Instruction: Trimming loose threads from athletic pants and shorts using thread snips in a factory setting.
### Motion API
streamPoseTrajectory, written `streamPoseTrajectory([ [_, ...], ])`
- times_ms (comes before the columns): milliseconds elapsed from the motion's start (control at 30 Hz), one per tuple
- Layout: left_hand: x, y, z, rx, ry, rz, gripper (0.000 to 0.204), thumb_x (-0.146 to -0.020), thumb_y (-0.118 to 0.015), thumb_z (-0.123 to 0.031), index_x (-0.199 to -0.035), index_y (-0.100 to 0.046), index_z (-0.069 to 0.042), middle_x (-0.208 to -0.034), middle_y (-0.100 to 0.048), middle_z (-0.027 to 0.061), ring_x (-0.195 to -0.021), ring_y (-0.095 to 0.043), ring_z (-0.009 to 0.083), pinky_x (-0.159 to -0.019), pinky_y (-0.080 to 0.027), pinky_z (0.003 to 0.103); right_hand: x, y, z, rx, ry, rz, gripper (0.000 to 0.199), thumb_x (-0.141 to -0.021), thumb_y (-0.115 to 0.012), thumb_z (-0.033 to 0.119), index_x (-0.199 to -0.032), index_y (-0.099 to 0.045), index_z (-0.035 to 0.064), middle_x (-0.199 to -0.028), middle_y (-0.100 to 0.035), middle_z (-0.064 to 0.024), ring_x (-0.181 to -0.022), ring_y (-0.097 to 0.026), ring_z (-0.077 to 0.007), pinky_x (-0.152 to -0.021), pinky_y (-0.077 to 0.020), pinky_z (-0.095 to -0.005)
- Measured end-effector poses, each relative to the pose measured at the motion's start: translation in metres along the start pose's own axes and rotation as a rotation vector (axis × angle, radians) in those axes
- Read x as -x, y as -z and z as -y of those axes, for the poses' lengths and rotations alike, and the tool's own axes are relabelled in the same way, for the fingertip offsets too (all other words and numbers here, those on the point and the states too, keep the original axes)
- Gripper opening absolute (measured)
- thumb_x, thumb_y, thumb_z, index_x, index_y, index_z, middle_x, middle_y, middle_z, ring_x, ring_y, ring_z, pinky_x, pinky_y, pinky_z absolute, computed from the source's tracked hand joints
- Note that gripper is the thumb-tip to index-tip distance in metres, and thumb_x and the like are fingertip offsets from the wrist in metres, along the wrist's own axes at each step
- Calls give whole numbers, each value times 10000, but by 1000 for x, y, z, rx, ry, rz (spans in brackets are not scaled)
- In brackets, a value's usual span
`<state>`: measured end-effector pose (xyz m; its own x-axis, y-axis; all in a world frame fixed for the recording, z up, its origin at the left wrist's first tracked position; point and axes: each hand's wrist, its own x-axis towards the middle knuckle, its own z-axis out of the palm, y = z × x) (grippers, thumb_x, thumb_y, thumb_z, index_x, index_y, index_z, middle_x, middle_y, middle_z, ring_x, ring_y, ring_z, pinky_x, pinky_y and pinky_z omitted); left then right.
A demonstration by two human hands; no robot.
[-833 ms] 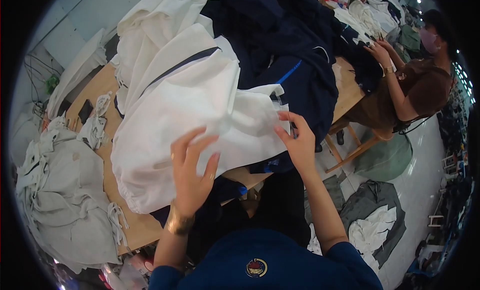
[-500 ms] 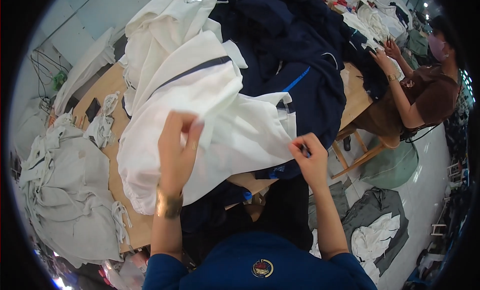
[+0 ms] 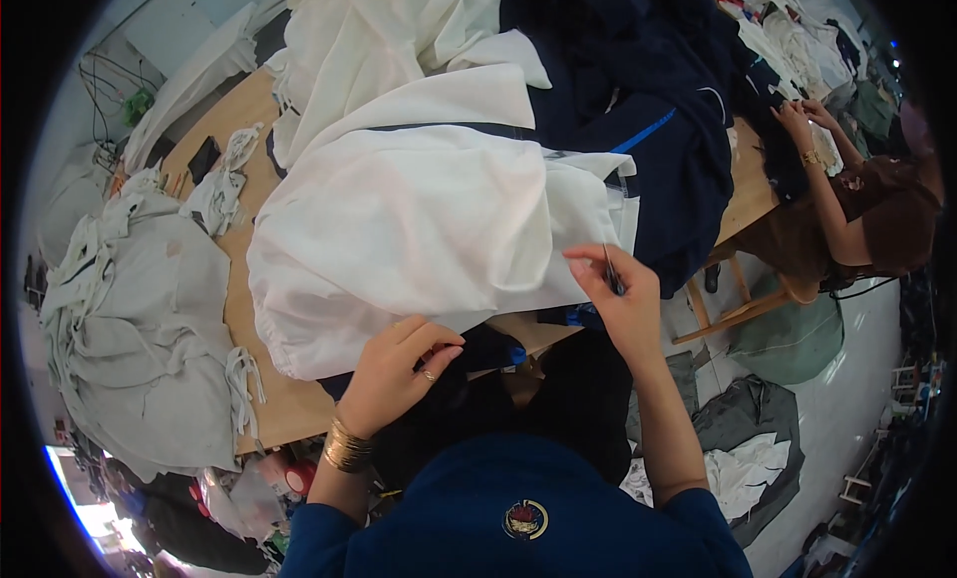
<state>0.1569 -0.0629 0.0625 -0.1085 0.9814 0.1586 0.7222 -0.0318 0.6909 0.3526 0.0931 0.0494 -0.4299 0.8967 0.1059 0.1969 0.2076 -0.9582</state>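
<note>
A white garment (image 3: 399,219) with a dark stripe lies spread over the table before me, its gathered edge at the near left. My left hand (image 3: 401,367) is at the garment's near edge, fingers curled and thumb close to the index finger; whatever they may pinch is too small to make out. My right hand (image 3: 626,294) is beside the garment's right end and holds small dark thread snips (image 3: 614,278), with a thin blade pointing away from me. Navy garments (image 3: 658,199), one with a blue stripe, are heaped behind and to the right.
Light grey garments (image 3: 150,329) hang over the left side of the wooden table (image 3: 242,264). White scraps (image 3: 214,201) and a black flat item (image 3: 203,158) lie there. A co-worker (image 3: 857,209) handles dark cloth at the right, near a wooden stool (image 3: 743,309). Dark and white cloth (image 3: 748,458) lies on the floor.
The white cloth's raised part has been laid down and spread flatter. My left hand has come down toward me, off the cloth's middle. My right hand still holds the snips, now more visible.
</note>
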Motion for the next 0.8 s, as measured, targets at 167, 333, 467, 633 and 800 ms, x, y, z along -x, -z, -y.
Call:
streamPoseTrajectory([
  [167, 26, 48, 30, -123, 120, -476, 131, -786, -612, -47, -915, -610, -28, -854, -606, 75, -764, -580, 166, -694, -457, 271, -23, -5, 10, 9, 25, -45, 185, -801, -642, 162, -918, -661, 21, -622, -519, 17, -579, -411, -42, -523, -334, -196],
  [333, 54, 83, 121, -283, 323, -1099, 184, -856, -573, -116, -1002, -593, -7, -936, -589, 65, -878, -551, 172, -764, -434, 272, -35, -19, 14, 97, -129, 8, 241, -781, -667, 218, -877, -648, -2, -613, -516, 4, -588, -431, -60, -540, -353, -220],
  [467, 90, 91, 166, 212, 674, -950, 238, -863, -590, -165, -1012, -585, 20, -920, -583, 32, -874, -519, 120, -768, -405, 232, -44, -14, 13, 166, 153, -74, 211, -787, -672, 196, -761, -576, 10, -649, -517, 5, -619, -429, -66, -579, -356, -207],
  [633, 92, 92, 125, 482, 411, -897, 204, -862, -596, -158, -968, -582, 15, -874, -588, 11, -803, -500, 72, -758, -387, 203, -51, 48, 0, -203, 72, -482, 82, -815, -651, 145, -847, -636, 70, -571, -426, 91, -453, -290, 13, -395, -157, -157],
  [800, 100, 69, 99, 614, 468, -614, 149, -861, -582, -97, -972, -558, -1, -831, -574, -7, -758, -504, 49, -707, -407, 193, -45, 83, -56, -81, -35, -481, 106, -840, -625, 149, -869, -603, 50, -533, -400, 82, -407, -270, 15, -366, -158, -168],
])
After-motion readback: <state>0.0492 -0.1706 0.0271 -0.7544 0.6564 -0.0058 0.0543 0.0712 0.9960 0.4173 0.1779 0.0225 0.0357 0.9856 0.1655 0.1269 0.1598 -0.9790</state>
